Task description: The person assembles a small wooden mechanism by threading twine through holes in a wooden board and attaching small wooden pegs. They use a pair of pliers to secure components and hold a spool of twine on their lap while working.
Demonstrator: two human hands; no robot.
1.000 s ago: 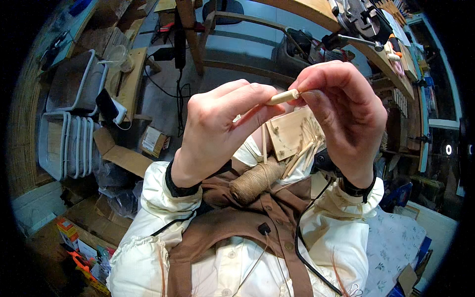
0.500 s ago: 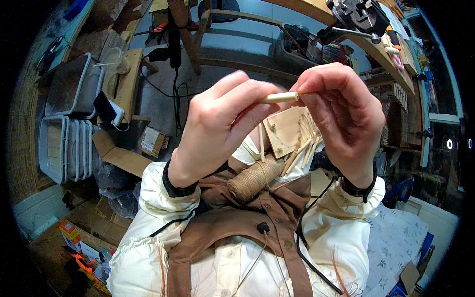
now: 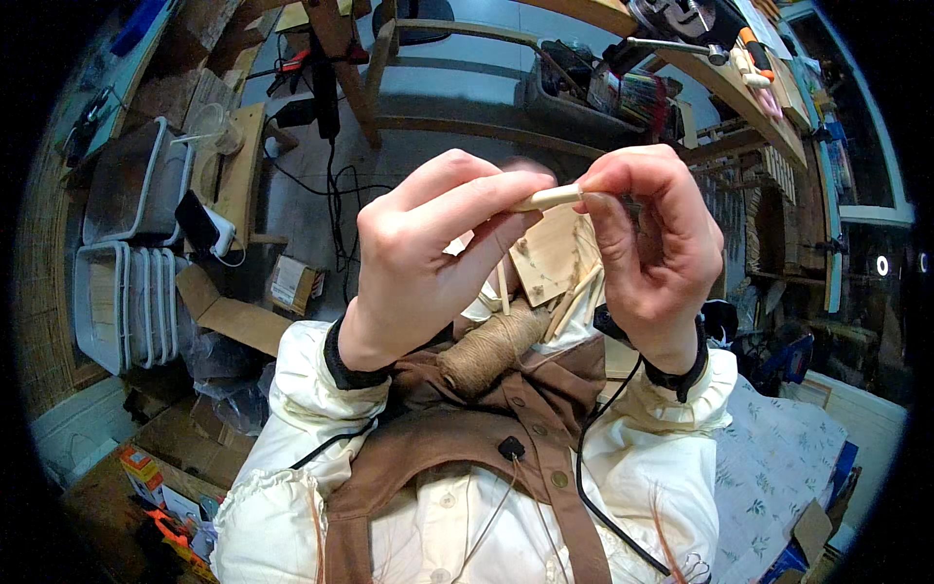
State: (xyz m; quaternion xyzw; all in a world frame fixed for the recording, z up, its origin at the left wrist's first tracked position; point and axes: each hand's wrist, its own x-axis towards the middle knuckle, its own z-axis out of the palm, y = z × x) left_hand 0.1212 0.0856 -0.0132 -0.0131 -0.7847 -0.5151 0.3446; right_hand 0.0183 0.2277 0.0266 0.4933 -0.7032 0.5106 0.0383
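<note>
Held up in front of my chest is a short, pale wooden stick (image 3: 552, 199), its right end tilted slightly up. My left hand (image 3: 413, 238) is closed in a pinch on the stick's left part. The fingers of my right hand (image 3: 671, 238) are pinched together right at its other end; what is between those fingertips is too small to make out. Below the hands, on my lap, lies a roll of brown twine (image 3: 493, 348). Beyond it are a flat wooden board (image 3: 547, 265) and several more pale sticks (image 3: 566, 311), partly hidden by my right hand.
Stacked plastic bins (image 3: 100, 307) stand at the left, near a small wooden bench (image 3: 238, 185) with a phone (image 3: 197, 222). A workbench with a clamp-like metal tool (image 3: 681, 44) is at the far right. Black cables (image 3: 336, 219) trail over the floor. A patterned cloth (image 3: 769, 477) lies lower right.
The view has shifted a little. My right hand is somewhat lower and further left, while the stick stays between both hands and tilts slightly more.
</note>
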